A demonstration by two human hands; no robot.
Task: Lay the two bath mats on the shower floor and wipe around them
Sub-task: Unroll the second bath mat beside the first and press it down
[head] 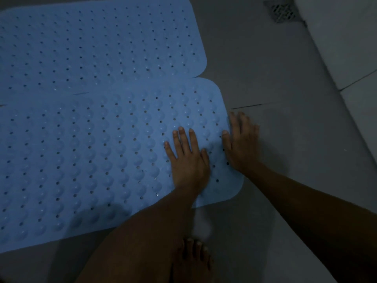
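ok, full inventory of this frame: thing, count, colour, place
bath mats: 2, light blue, dotted with holes and bumps, flat on the floor; far mat at upper left, near mat at centre left, their long edges meet
floor: 1, grey, under and right of the mats
floor drain: 1, grey metal grate, top right by the wall
wall: 1, pale tiled, right edge
foot: 1, bare, on the floor at bottom centre
left hand: flat, fingers spread, pressing the near mat by its right end
right hand: flat, at the near mat's right edge, partly on the floor
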